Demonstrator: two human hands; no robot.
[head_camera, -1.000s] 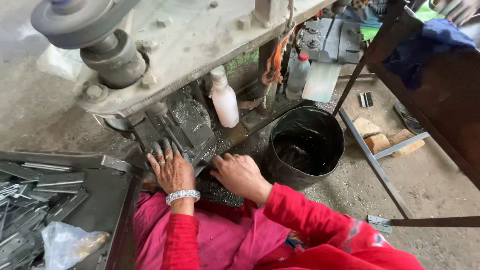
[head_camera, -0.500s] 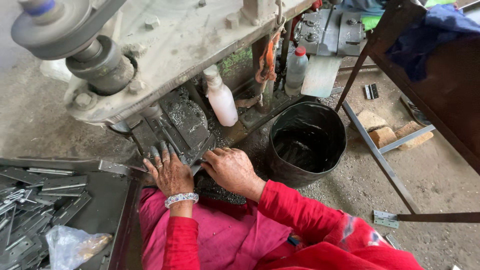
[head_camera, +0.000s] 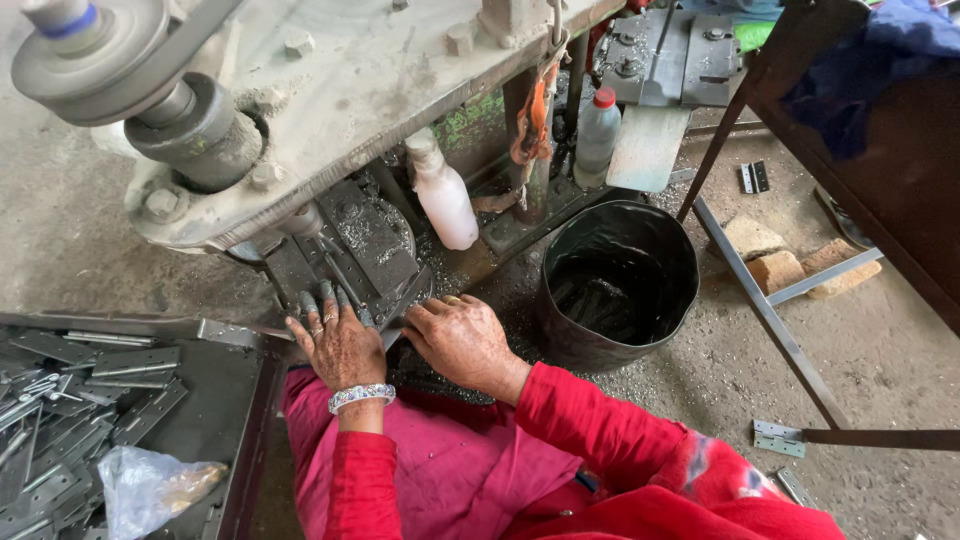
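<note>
My left hand (head_camera: 338, 345), with rings and a beaded bracelet, lies palm down on the dark metal fixture (head_camera: 350, 245) of a grey machine, fingers spread towards the tooling. Just to its right, my right hand (head_camera: 462, 340) rests palm down on the machine's table, with its fingers pointing at the left hand. A pale metal edge shows between the two hands. Whether either hand grips it is hidden. Metal chips cover the fixture. Both sleeves are red.
A tray (head_camera: 225, 400) at the left holds several flat metal hinges and a plastic bag (head_camera: 150, 485). A white bottle (head_camera: 445, 205) and a red-capped bottle (head_camera: 597, 135) stand behind. A black bucket (head_camera: 620, 280) sits right of my hands. A steel frame leg (head_camera: 760, 310), bricks (head_camera: 770, 255) and a loose hinge (head_camera: 778, 437) lie beyond.
Both hands stay at the fixture and have drawn slightly closer together. The view has drifted a little, so the machine sits further right.
</note>
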